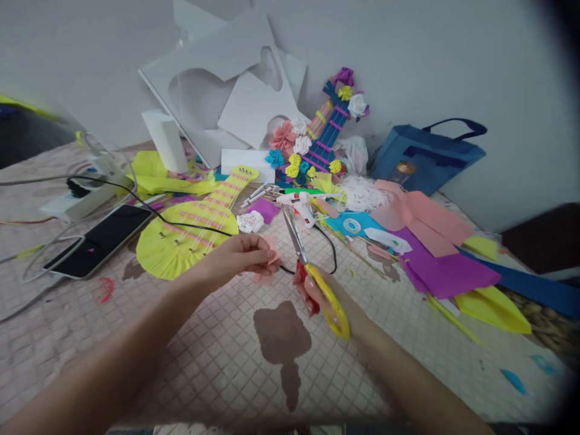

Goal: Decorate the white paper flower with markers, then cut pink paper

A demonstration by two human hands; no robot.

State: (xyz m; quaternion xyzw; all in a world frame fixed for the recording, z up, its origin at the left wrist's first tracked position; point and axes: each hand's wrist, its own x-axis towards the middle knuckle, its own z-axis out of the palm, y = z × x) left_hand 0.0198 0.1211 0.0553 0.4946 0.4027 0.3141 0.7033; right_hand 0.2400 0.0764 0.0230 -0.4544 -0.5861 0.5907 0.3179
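Between the fingertips of my left hand (247, 255) is a small piece of pink crepe paper (273, 252). My right hand (324, 296) grips a pair of scissors (295, 235) by yellow and red handles, the metal blades pointing up and away from me. The blades look nearly closed and stand apart from the paper. Just beyond my left hand lie a white paper flower (250, 222) and a yellow paper-covered toy guitar (185, 232) with pink stripes. A white glue gun (301, 205) rests behind the scissors, its black cable passing near both hands.
A black phone (102, 241) and a white power strip (86, 196) with cables lie left. Purple paper (446, 263) and pink sheets (423, 220) spread at right. Behind stand a blue guitar (328, 136) with paper flowers, white foam boards (254, 103) and a blue bag (430, 157).
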